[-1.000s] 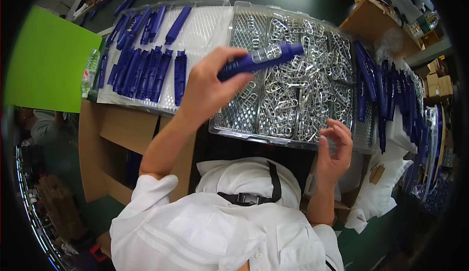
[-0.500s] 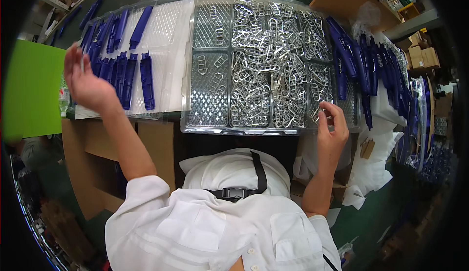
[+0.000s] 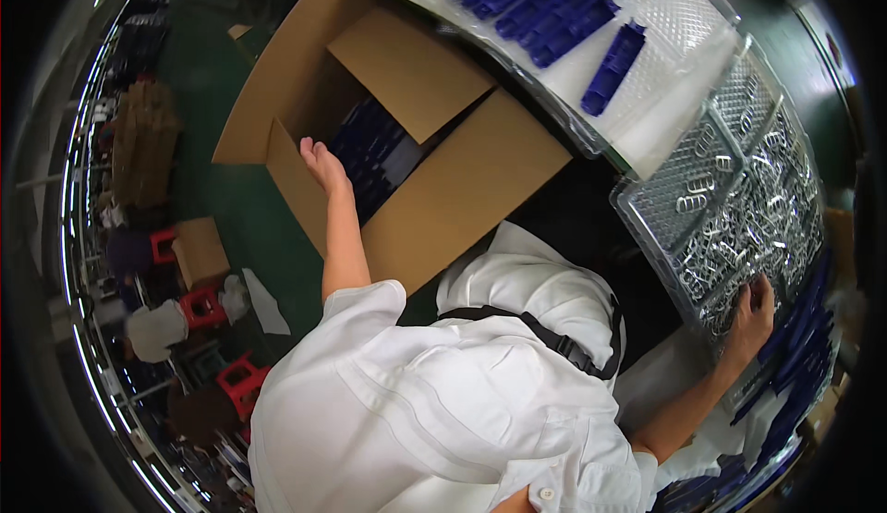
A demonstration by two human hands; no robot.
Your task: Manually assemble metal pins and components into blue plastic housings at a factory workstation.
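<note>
My left hand [image 3: 325, 167] is over the near-left wall of an open cardboard box [image 3: 453, 203], its fingers apart and nothing visible in them. Dark blue plastic parts [image 3: 360, 152] lie inside that box in rows, partly hidden by its flaps. At the right, my right hand [image 3: 753, 321] is at the near edge of a clear compartment tray [image 3: 661, 201]. Its fingers are curled together; whatever they may hold is too small to make out. Shiny metal buckle-like loops [image 3: 739, 226] heap up in the tray, with a few lying separately in its left compartments.
Long blue plastic pieces [image 3: 614, 67] lie on a white-lined clear tray [image 3: 679, 28] on the table. More blue pieces [image 3: 804, 342] are piled beyond my right hand. Red stools [image 3: 201, 308] and a small cardboard box [image 3: 199, 252] stand on the floor at the left.
The view has turned to the left. My left hand has moved from beside the blue pieces on the table down to the cardboard box. My right hand stays by the metal loops.
</note>
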